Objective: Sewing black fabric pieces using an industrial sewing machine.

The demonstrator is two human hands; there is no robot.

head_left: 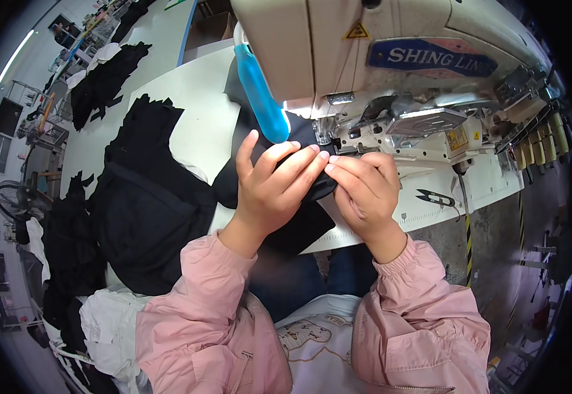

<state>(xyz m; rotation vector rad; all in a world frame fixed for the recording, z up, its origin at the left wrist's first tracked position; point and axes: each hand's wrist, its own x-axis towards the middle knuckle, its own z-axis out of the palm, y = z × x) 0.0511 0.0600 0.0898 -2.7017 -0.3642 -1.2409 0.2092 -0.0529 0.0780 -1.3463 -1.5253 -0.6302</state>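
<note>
Black fabric [279,238] lies under both hands at the front of a white sewing machine [279,46] and hangs over the table edge. My left hand [273,177] presses on the fabric close to the presser foot [324,131], its thumb side toward the right hand and its little finger raised. My right hand [368,194] pinches the fabric's edge just right of the left fingertips. The fingertips of both hands almost meet. A blue lamp-like piece [263,98] reaches down from the machine to just above the left fingers.
Thread snips [435,197] lie on the white table [200,79] to the right. A large pile of black cloth [151,217] rests at left, with white cloth [112,328] below it. More black pieces [102,82] sit farther back. A fan [20,200] stands at far left.
</note>
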